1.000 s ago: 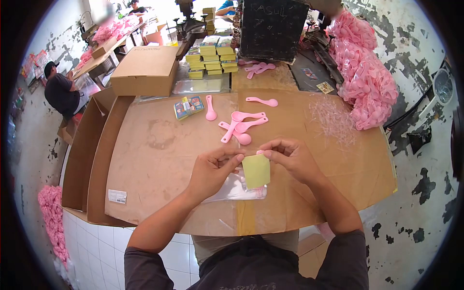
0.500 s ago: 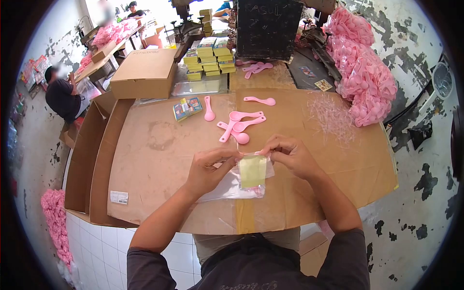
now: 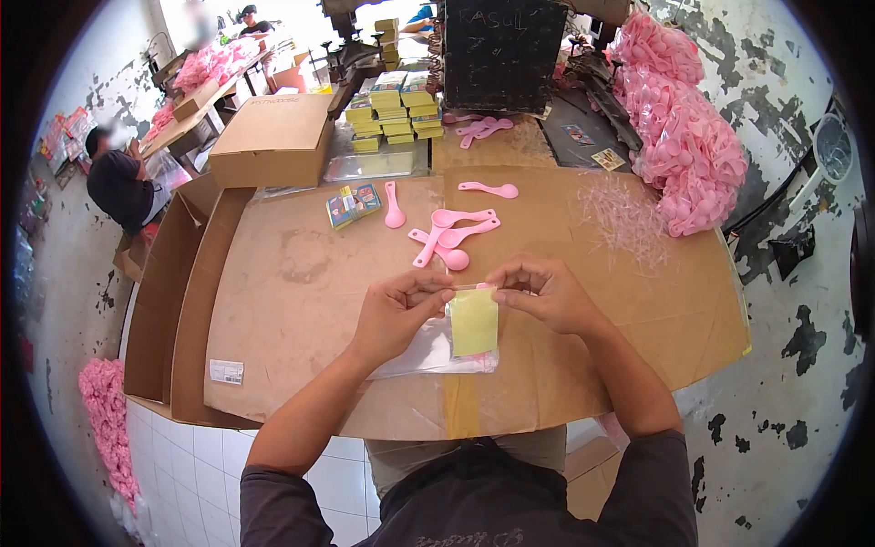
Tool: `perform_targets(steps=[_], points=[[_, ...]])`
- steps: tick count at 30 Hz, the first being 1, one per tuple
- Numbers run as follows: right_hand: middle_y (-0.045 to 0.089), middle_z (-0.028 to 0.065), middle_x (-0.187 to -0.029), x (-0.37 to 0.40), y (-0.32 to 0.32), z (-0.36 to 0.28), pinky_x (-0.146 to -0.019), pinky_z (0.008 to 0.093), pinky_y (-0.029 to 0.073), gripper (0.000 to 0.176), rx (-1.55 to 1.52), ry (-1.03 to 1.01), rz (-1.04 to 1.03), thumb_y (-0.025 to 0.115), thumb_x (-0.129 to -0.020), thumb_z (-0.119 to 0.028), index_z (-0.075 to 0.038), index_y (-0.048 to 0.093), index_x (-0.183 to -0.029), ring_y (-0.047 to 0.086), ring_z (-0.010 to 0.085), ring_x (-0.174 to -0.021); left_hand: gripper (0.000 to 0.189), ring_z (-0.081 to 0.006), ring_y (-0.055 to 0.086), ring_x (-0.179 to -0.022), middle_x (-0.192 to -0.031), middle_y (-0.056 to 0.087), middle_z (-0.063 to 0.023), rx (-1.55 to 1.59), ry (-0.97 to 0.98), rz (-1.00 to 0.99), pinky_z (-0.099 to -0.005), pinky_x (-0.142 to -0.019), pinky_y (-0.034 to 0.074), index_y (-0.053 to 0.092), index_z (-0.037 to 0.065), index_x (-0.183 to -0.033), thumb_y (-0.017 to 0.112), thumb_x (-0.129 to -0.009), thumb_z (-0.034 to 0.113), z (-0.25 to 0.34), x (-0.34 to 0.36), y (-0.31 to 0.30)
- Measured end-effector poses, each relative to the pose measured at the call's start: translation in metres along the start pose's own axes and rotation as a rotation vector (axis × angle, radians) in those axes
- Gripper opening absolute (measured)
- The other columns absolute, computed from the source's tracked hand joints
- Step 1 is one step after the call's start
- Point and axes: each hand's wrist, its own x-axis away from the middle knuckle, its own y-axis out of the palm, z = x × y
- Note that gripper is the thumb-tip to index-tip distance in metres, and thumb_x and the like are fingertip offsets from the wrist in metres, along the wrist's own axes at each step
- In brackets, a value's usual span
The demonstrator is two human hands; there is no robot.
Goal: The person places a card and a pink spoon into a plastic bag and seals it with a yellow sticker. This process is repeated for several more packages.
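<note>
My left hand (image 3: pixel 406 310) pinches the upper left corner of a small clear plastic bag (image 3: pixel 475 357) with a yellow card (image 3: pixel 475 324) in it. At the upper right corner my right hand (image 3: pixel 540 294) is closed in a pinch, and a bit of pink shows by its fingertips. Under the bag lie more clear plastic bags (image 3: pixel 421 354), flat on the cardboard. Beyond my hands is a loose group of pink measuring spoons (image 3: pixel 453 239). Single pink spoons (image 3: pixel 394 206) lie behind it, beside a small banded stack of cards (image 3: pixel 353 206).
Cardboard (image 3: pixel 283 328) covers the table. Thin clear plastic strips (image 3: pixel 620 219) lie at the right, below a heap of bagged pink spoons (image 3: pixel 688 137). Card stacks (image 3: pixel 392 109) and a closed carton (image 3: pixel 272 137) stand behind; an open box (image 3: pixel 164 310) borders the left. A person (image 3: pixel 123 182) sits far left.
The bag's right side has straightened, and the yellow card shows more plainly. My right hand's fingers have shifted slightly left along the top edge. The spoons and cards have stayed put.
</note>
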Motion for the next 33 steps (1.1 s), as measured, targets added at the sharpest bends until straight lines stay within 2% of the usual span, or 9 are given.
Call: perform_targets(steps=[9,12,15,16,19,23,26,30,33], points=[[0.067,0.0017,-0.102,0.001,0.004,-0.001,-0.086,0.027,0.052,0.03,0.078,0.113,-0.102,0.069,-0.097,-0.004,0.002,0.064,-0.126,0.063,0.0092,-0.093,0.025,-0.0106,0.071,-0.091,-0.103,0.074,-0.0075,0.166,0.096,0.08,-0.0247,-0.077,0.06,0.066,-0.003,-0.12,0.07,-0.098,0.008,0.017,0.002,0.009],[0.067,0.0008,-0.101,0.001,0.005,-0.009,-0.085,0.0266,0.052,0.028,0.017,0.079,-0.095,0.069,-0.098,-0.005,0.001,0.064,-0.125,0.063,0.008,-0.092,0.021,-0.011,0.071,-0.084,-0.095,0.072,-0.0054,0.004,0.084,-0.053,-0.0255,-0.075,0.06,0.066,-0.002,-0.114,0.07,-0.098,0.01,0.014,0.006,0.008],[0.068,0.003,-0.102,0.001,-0.001,-0.013,-0.085,0.0288,0.053,0.028,0.038,0.081,-0.006,0.07,-0.097,-0.01,0.001,0.066,-0.122,0.064,0.0112,-0.093,0.016,-0.0108,0.069,-0.079,-0.091,0.069,-0.0041,-0.069,-0.113,-0.145,-0.026,-0.07,0.059,0.065,-0.002,-0.108,0.071,-0.097,0.009,0.03,0.019,-0.012],[0.068,0.0042,-0.102,0.002,-0.005,-0.012,-0.086,0.0301,0.053,0.029,0.056,0.086,0.041,0.071,-0.096,-0.013,0.001,0.066,-0.121,0.066,0.0131,-0.094,0.015,-0.0113,0.07,-0.077,-0.091,0.069,-0.0052,-0.057,-0.094,-0.08,-0.0264,-0.068,0.059,0.065,-0.001,-0.106,0.071,-0.097,0.009,0.037,0.026,-0.022],[0.067,0.0095,-0.111,0.003,-0.036,-0.007,-0.092,0.0365,0.052,0.033,0.706,-0.039,0.169,0.073,-0.094,-0.019,-0.001,0.068,-0.121,0.066,0.0229,-0.103,0.021,-0.0129,0.071,-0.084,-0.098,0.07,-0.0074,-0.028,0.068,0.276,-0.0286,-0.073,0.06,0.065,-0.001,-0.113,0.064,-0.103,0.018,0.053,0.051,-0.074],[0.065,0.0156,-0.117,0.007,-0.055,0.007,-0.098,0.0411,0.049,0.041,1.08,-0.111,0.243,0.076,-0.088,-0.027,0.0,0.07,-0.12,0.062,0.0335,-0.112,0.036,-0.0168,0.063,-0.116,-0.134,0.062,-0.0108,0.527,0.601,0.887,-0.0312,-0.094,0.056,0.058,0.002,-0.133,0.046,-0.111,0.028,0.092,0.056,-0.12],[0.065,0.0166,-0.115,0.012,-0.056,-0.003,-0.098,0.0413,0.049,0.044,1.161,-0.085,0.171,0.077,-0.085,-0.028,0.0,0.07,-0.119,0.061,0.0346,-0.112,0.04,-0.0181,0.063,-0.118,-0.138,0.06,-0.0094,0.431,0.528,0.71,-0.0309,-0.097,0.053,0.058,0.003,-0.136,0.048,-0.11,0.032,0.086,0.047,-0.117],[0.065,0.0154,-0.109,0.015,-0.06,-0.009,-0.095,0.0411,0.05,0.044,1.174,0.048,0.068,0.08,-0.082,-0.025,0.0,0.07,-0.116,0.063,0.0325,-0.108,0.038,-0.0181,0.066,-0.109,-0.126,0.066,-0.0077,-0.415,0.141,0.181,-0.0352,-0.093,0.052,0.062,0.005,-0.135,0.065,-0.1,0.02,0.048,0.026,-0.084],[0.066,0.0148,-0.106,0.014,-0.064,0.004,-0.091,0.0411,0.051,0.04,1.055,0.062,0.122,0.082,-0.079,-0.019,0.0,0.069,-0.112,0.065,0.0304,-0.104,0.038,-0.0252,0.067,-0.099,-0.113,0.067,-0.0118,-0.757,0.162,-0.106,-0.0366,-0.089,0.053,0.07,0.005,-0.122,0.079,-0.088,0.02,0.037,0.014,-0.026]])
